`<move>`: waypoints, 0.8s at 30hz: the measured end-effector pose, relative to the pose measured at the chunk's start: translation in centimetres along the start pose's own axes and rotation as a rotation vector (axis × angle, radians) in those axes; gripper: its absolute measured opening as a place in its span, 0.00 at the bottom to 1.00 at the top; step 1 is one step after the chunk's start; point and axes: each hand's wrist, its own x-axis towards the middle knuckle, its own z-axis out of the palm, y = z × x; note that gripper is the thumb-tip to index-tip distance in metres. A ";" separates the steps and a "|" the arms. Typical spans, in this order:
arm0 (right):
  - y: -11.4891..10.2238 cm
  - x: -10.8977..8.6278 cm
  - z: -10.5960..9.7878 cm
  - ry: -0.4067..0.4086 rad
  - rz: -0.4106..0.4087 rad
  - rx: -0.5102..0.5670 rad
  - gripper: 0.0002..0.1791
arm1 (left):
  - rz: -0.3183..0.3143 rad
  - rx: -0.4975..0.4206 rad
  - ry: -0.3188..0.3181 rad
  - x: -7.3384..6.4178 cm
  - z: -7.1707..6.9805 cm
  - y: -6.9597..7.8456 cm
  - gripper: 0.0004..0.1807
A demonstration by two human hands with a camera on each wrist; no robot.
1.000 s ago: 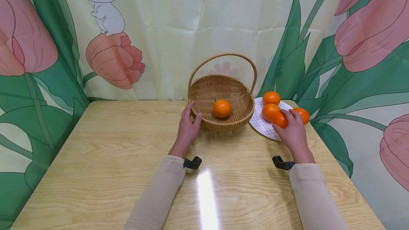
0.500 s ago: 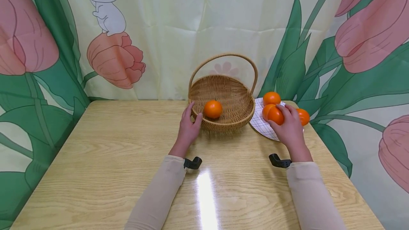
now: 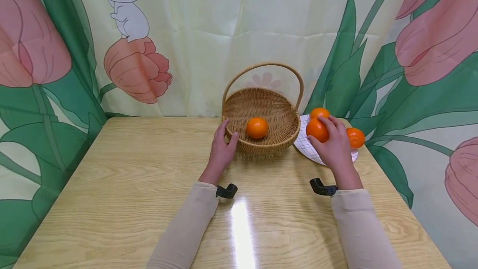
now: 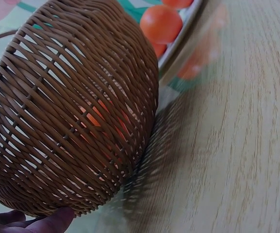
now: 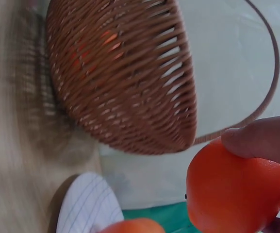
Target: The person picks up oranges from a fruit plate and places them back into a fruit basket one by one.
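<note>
A wicker basket point(image 3: 263, 147) with an arched handle stands mid-table at the back, one orange point(image 3: 257, 128) inside it. My left hand point(image 3: 221, 149) holds the basket's front-left rim, fingers along its left side and thumb at the front; in the left wrist view the thumb point(image 4: 57, 221) shows against the weave. My right hand point(image 3: 336, 148) grips another orange point(image 5: 234, 187) between thumb and fingers, over the left part of a checked plate point(image 3: 307, 149). Behind it on the plate sits an orange point(image 3: 319, 113), and more fruit point(image 3: 355, 137) lies at the plate's right side.
The wooden table point(image 3: 130, 186) extends left and in front of the basket. A curtain point(image 3: 194, 53) printed with tulips hangs right behind the table's back edge. The plate stands close to the table's right edge.
My right hand has lifted the orange and carried it left and slightly back. The orange in the basket rolled left, then back right. My left hand has stayed at the rim.
</note>
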 end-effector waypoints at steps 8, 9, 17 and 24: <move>-1.9 0.2 -0.2 0.034 -0.045 0.024 0.34 | -0.001 -0.004 0.006 0.0 0.0 0.1 0.32; -2.1 0.2 -0.2 0.040 -0.051 0.028 0.34 | -0.002 -0.007 0.008 0.0 0.0 0.2 0.32; -2.8 0.3 0.4 0.102 -0.131 0.083 0.32 | 0.006 -0.011 0.005 -0.1 0.0 0.2 0.32; -3.4 0.4 0.7 0.125 -0.168 0.096 0.32 | 0.001 -0.010 0.005 -0.1 0.0 0.3 0.32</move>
